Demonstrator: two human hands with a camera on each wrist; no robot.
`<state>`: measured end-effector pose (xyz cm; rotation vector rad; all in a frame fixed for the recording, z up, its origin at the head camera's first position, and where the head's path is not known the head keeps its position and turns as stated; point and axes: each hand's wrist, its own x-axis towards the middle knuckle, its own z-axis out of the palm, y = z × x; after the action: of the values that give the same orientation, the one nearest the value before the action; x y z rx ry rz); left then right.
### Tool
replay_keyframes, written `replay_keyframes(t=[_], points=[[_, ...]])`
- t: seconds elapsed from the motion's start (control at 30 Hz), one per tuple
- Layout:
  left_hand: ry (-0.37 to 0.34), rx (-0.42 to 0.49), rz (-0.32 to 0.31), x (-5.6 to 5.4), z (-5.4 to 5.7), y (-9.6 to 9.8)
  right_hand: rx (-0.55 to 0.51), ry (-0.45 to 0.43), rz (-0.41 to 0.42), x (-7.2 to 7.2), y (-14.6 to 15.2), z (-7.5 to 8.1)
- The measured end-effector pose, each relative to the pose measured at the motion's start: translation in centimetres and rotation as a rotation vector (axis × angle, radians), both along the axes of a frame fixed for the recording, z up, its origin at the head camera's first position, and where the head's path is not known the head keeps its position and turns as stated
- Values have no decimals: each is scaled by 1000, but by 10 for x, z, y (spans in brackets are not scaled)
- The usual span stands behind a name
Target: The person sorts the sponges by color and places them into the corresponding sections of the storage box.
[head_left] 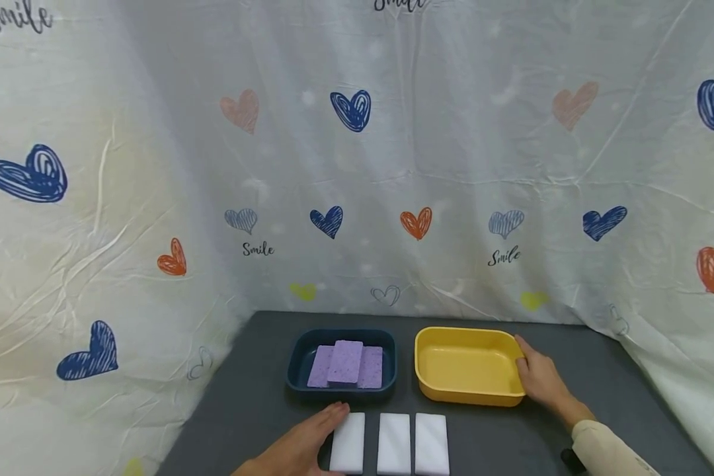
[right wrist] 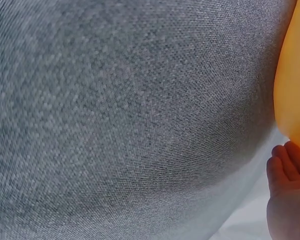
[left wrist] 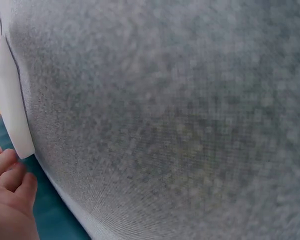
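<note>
My left hand [head_left: 300, 441] is at the leftmost white sponge block [head_left: 348, 443], fingers at its far end and thumb at its near end. In the left wrist view, the curled fingers [left wrist: 12, 180] meet one end of the block [left wrist: 12, 100], which lies on the dark cloth. Two more white blocks [head_left: 395, 443] lie in a row to its right. My right hand [head_left: 544, 378] holds the right side of a yellow plastic bin [head_left: 470, 396], thumb at the rim. The right wrist view shows its fingers [right wrist: 290, 162] along the bin's outer wall.
Behind the white blocks stands a dark blue bin [head_left: 387, 383] with three purple sponges [head_left: 345, 360] in it, one on top of the other two. A dark grey cloth [head_left: 232, 396] covers the table. A white curtain [head_left: 357, 158] printed with hearts hangs behind and at both sides.
</note>
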<state>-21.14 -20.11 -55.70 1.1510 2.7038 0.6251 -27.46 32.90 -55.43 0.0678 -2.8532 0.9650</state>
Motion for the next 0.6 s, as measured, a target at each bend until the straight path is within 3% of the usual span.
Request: replay_keyframes(t=[0.13, 0.4, 0.6], points=[[-35, -9, 12, -3, -2, 1, 2, -8, -6, -1, -1, 2], [-214, 29, 58, -4, -1, 2, 18, -24, -15, 1, -4, 4], [-231, 23, 22, -4, 4, 0, 25, -29, -20, 1, -5, 6]])
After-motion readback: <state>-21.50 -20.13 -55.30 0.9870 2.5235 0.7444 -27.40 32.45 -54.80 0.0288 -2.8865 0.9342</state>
